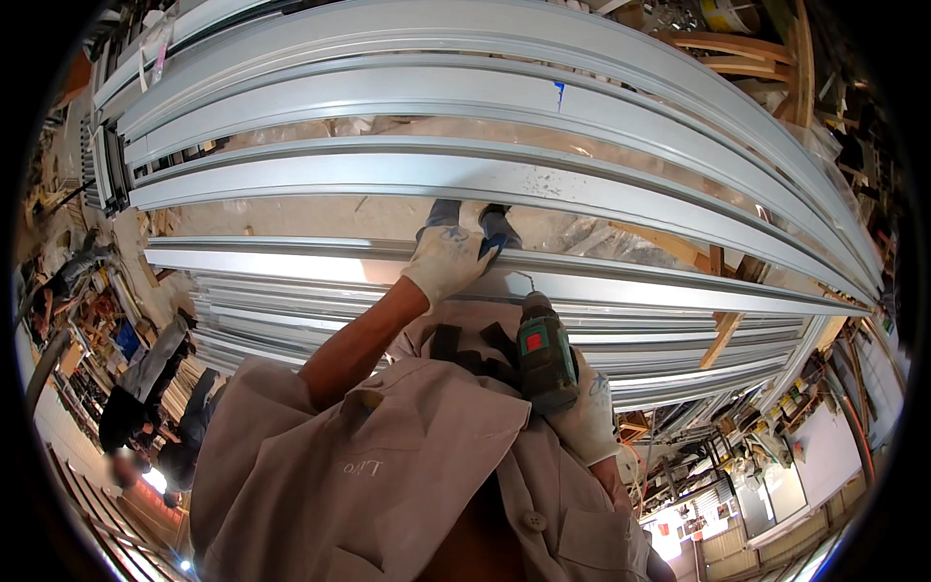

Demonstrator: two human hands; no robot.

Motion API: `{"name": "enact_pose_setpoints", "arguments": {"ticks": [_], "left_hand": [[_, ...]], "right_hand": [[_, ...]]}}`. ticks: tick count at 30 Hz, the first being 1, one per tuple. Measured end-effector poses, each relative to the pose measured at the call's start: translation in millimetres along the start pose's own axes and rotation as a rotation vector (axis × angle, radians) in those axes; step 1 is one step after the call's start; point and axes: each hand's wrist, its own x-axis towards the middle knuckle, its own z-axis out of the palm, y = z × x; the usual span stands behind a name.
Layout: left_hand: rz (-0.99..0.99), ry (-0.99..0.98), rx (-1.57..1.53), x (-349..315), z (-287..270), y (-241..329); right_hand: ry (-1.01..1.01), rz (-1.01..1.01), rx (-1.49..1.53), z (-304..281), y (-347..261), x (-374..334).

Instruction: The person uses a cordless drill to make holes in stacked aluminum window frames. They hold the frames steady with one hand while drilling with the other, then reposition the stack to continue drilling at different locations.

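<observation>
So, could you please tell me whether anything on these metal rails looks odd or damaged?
Two small things stand out against the pale metal: a jagged blue patch on one silver rail, and grey speckles on the next rail nearer the person. I can't tell whether the speckles are dirt or damage.

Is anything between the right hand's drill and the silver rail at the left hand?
Nothing visible stands between the drill in the right hand and the silver rail. The left hand sits left of the bit; whether the bit touches the rail is unclear.
</observation>
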Motion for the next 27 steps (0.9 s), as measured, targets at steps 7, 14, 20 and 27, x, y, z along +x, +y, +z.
{"name": "enact_pose_setpoints", "arguments": {"ticks": [7, 14, 20, 27], "left_hand": [[-0.011, -0.028, -0.032, 0.0, -2.8, 1.2], [-0.023, -0.089, -0.042, 2.4, -9.5, 2.5], [-0.02, -0.099, -0.009, 2.9, -14.2, 3.8], [0.036, -0.028, 0.033, 3.6, 2.6, 0.0]], "right_hand": [[-0.007, 0.003, -0.008, -2.3, -5.7, 0.3], [0.013, -0.005, -0.024, 1.5, -1.3, 0.7], [0.027, -0.013, -0.052, 4.8, 2.0, 2.2], [0.016, 0.073, -0.084, 8.1, -4.9, 3.7]]}}
